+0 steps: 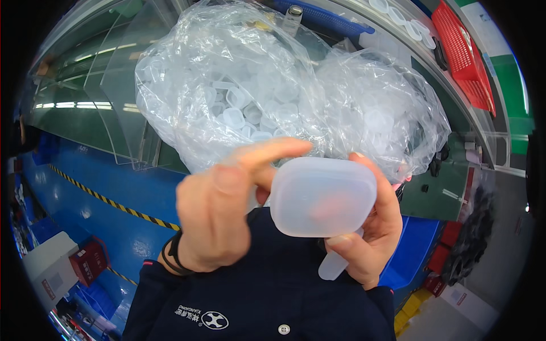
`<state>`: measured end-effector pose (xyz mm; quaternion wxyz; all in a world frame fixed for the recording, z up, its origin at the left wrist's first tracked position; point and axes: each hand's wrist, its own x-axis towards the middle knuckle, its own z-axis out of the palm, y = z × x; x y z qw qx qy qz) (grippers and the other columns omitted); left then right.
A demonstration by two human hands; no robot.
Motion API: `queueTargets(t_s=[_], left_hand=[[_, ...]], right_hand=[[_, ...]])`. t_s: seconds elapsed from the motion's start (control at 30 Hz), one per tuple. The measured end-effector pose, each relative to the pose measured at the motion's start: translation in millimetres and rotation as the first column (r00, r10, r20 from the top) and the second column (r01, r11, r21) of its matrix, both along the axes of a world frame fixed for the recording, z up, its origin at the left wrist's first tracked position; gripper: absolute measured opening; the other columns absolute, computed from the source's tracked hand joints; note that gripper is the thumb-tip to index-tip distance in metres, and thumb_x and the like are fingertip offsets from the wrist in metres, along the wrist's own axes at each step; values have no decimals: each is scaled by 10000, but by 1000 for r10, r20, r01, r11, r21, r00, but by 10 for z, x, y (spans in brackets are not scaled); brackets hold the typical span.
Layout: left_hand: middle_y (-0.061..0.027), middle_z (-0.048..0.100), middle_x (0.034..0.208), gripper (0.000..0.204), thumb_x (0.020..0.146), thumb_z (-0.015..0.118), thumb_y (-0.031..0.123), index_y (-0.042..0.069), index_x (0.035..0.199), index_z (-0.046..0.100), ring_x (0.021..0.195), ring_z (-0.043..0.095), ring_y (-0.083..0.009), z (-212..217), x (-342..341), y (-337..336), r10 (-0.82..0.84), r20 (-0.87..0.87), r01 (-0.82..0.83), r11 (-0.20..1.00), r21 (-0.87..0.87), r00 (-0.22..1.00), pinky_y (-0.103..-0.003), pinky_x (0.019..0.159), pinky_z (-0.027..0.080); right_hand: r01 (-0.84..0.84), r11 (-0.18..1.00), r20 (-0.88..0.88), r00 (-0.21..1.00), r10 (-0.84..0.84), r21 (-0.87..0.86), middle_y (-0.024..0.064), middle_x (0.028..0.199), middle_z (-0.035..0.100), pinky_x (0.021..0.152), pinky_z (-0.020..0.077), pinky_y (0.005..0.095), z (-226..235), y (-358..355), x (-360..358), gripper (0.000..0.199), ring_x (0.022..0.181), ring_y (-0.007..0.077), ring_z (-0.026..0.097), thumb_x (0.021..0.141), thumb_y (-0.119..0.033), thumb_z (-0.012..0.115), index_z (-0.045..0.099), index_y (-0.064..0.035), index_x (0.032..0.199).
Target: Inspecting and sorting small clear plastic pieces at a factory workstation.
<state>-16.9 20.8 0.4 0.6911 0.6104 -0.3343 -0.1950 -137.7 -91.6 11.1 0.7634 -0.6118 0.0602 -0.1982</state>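
Observation:
My right hand (372,238) grips a frosted, translucent plastic cup (321,199) with rounded corners by its right side, thumb in front and fingers behind. Below that thumb a translucent handle-like strip (333,266) sticks out; whether it joins the cup is hidden. My left hand (219,213) is raised just left of the cup, slightly blurred. Its index finger stretches past the cup's upper left corner while the other fingers curl, and I see nothing held in it. Beyond both hands lies a large clear plastic bag (227,74) full of similar translucent pieces (234,117).
A second clear bag (381,108) sits to the right on the green table (74,122). Clear upright panels (114,91) stand at the left. A red basket (463,57) and a blue tray (330,17) are at the back. Below is blue floor (142,196) with striped tape.

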Motion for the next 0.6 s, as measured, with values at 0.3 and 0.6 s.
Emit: queueTargets(t_s=[0.3,0.6], left_hand=[[-119,578,930,283,749,558,42,-68,1010,546,516,400,-31,-63,151,201,-34,24,31,992,123,999,-168,494,333],[-80,566,950,583,632,712,38,-55,1142,446,651,482,-71,-14,127,67,-252,-8,250,963,-97,968,-180,577,378]], right_hand=[[-17,935,110,994,-24,354,215,1087,502,777,438,262,-23,29,23,612,979,196,521,728,152,512,222,86,1263],[-38,995,-95,994,46,89,147,1017,561,602,397,151,7,-51,0,586,736,55,537,743,99,544,277,49,1263]])
